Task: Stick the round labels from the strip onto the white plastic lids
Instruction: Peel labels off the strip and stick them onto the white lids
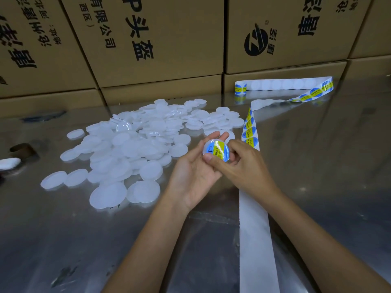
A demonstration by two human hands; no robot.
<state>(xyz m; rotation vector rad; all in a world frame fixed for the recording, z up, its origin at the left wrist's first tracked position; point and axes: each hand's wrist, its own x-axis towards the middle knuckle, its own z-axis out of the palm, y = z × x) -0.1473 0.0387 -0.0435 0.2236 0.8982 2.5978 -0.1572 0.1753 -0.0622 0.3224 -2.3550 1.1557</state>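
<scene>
Lid point(215, 150), blue-and-yellow label point(219, 152) on top

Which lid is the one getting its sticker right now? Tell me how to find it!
Start at the big pile of white lids on the shiny metal table, then look just right of it, where two hands meet. The left hand cups one lid while the right hand presses on it. It alone carries a blue-and-yellow round label.

Left hand point(195, 172) cradles a white lid point(215, 152) while right hand point(243, 166) presses a blue-yellow round label point(219, 151) onto it, beside the label strip point(254, 218).
</scene>
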